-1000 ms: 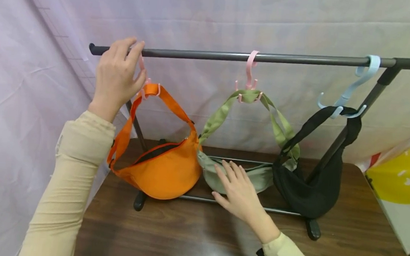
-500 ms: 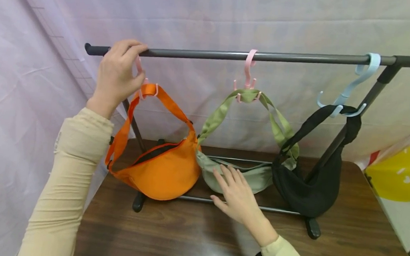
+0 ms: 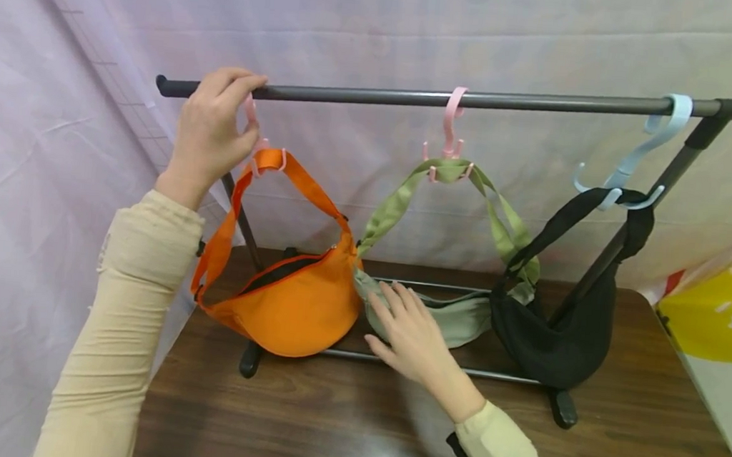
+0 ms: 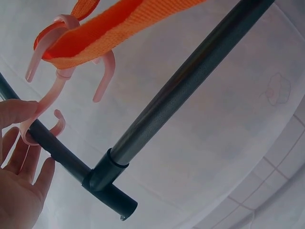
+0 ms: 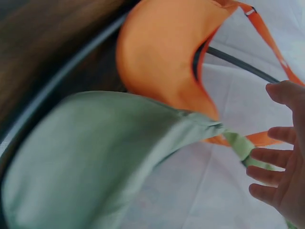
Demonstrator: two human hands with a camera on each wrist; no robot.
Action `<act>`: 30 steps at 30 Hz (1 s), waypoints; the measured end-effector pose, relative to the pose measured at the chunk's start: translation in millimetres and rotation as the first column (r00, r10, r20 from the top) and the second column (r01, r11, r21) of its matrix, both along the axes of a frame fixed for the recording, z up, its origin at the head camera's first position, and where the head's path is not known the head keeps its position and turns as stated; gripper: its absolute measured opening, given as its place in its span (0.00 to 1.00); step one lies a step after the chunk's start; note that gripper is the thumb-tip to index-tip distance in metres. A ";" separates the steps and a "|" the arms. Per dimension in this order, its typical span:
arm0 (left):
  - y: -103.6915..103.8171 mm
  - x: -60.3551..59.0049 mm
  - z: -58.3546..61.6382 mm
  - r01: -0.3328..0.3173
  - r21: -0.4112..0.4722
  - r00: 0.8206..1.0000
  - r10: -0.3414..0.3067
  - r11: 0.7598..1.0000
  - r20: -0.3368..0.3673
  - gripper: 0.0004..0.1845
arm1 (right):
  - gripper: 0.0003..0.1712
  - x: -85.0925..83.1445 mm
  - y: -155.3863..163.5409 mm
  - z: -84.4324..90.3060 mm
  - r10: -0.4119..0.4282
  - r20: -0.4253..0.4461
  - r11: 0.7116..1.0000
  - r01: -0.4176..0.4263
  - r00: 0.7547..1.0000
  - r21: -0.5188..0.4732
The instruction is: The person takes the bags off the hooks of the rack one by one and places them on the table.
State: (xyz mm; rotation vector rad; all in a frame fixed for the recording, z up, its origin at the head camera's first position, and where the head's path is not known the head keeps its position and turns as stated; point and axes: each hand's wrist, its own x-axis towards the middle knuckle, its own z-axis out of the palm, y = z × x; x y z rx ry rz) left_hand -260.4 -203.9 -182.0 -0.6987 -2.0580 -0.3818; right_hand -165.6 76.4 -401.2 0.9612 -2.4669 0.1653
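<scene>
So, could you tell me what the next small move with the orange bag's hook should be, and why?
Probably a short slide of the pink hook leftward along the rail. The left hand pinches that hook at the rail, and the orange bag presses against the green bag, where the right hand rests open. More spacing would likely let both hang free.

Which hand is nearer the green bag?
Right. The right hand rests against the green bag; the left hand is up at the rail, pinching the pink hook carrying the orange bag.
</scene>
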 end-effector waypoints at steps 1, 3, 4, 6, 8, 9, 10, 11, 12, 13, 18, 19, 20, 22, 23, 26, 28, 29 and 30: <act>-0.2 0.1 0.4 0.000 0.000 1.000 0.000 1.000 0.004 0.22 | 0.35 -3.0 -4.0 4.5 0.013 -0.008 1.000 -0.013 1.000 -0.004; -0.4 0.5 1.2 -0.002 -0.001 1.000 0.002 1.000 0.012 0.22 | 0.34 -9.8 -13.1 15.3 0.035 -0.021 0.999 -0.035 0.999 -0.012; -0.5 0.5 1.6 -0.003 -0.002 1.000 0.003 1.000 0.013 0.22 | 0.34 -13.5 -17.9 21.3 0.045 -0.030 0.999 -0.045 0.999 -0.018; -0.6 0.8 2.1 -0.005 -0.004 1.000 0.005 1.000 0.015 0.21 | 0.32 -21.3 -27.0 33.4 0.064 -0.051 0.997 -0.065 0.997 -0.034; -0.5 1.1 2.3 -0.007 -0.005 1.000 0.007 1.000 0.014 0.20 | 0.31 -29.2 -35.6 45.6 0.081 -0.074 0.995 -0.085 0.994 -0.049; -0.6 1.1 2.3 -0.007 -0.005 1.000 0.007 1.000 0.011 0.20 | 0.30 -33.2 -39.5 51.2 0.089 -0.091 0.994 -0.094 0.992 -0.054; -0.7 1.0 2.2 -0.007 -0.004 1.000 0.007 1.000 0.008 0.19 | 0.30 -37.1 -42.9 56.4 0.096 -0.105 0.993 -0.103 0.990 -0.061; -0.8 1.0 2.2 -0.006 -0.002 1.000 0.006 1.000 0.004 0.19 | 0.29 -40.7 -46.1 61.6 0.104 -0.120 0.991 -0.112 0.987 -0.067; -1.0 1.0 2.0 -0.006 0.000 1.000 0.006 1.000 0.000 0.18 | 0.29 -44.3 -49.1 66.3 0.111 -0.135 0.990 -0.122 0.985 -0.071; -1.2 0.9 2.0 -0.007 0.001 1.000 0.007 1.000 -0.003 0.18 | 0.28 -47.7 -51.8 70.7 0.117 -0.148 0.989 -0.129 0.982 -0.073; 0.1 1.6 3.1 -0.019 -0.003 1.000 0.019 1.000 0.002 0.19 | 0.28 -64.9 -62.2 88.3 0.119 -0.165 0.986 -0.135 0.979 -0.094; 0.7 2.0 3.4 -0.021 -0.005 1.000 0.021 1.000 0.006 0.19 | 0.29 -68.1 -64.1 91.0 0.116 -0.163 0.986 -0.133 0.980 -0.099; 1.2 2.4 3.7 -0.022 -0.007 1.000 0.022 1.000 0.009 0.20 | 0.29 -71.1 -66.0 93.5 0.115 -0.161 0.986 -0.132 0.980 -0.102; 1.7 3.2 3.8 -0.025 -0.009 1.000 0.025 1.000 0.013 0.20 | 0.28 -76.7 -70.2 97.5 0.120 -0.153 0.984 -0.138 0.981 -0.113; 1.7 3.6 3.7 -0.025 -0.009 1.000 0.025 1.000 0.015 0.20 | 0.28 -79.2 -72.3 99.1 0.125 -0.148 0.983 -0.142 0.981 -0.117; 1.3 4.1 3.2 -0.030 -0.008 0.999 0.031 1.000 0.019 0.20 | 0.27 -86.2 -78.4 102.7 0.136 -0.135 0.979 -0.154 0.982 -0.133; 1.4 4.3 3.0 -0.033 -0.009 0.999 0.033 0.999 0.020 0.19 | 0.27 -91.1 -82.1 104.9 0.134 -0.125 0.977 -0.152 0.983 -0.152; 1.7 4.4 3.0 -0.034 -0.010 0.999 0.034 0.999 0.018 0.19 | 0.27 -93.9 -83.7 106.0 0.130 -0.121 0.976 -0.148 0.984 -0.161; 2.2 4.5 3.2 -0.035 -0.013 0.999 0.036 0.999 0.016 0.18 | 0.27 -96.7 -85.1 107.4 0.124 -0.115 0.974 -0.143 0.986 -0.174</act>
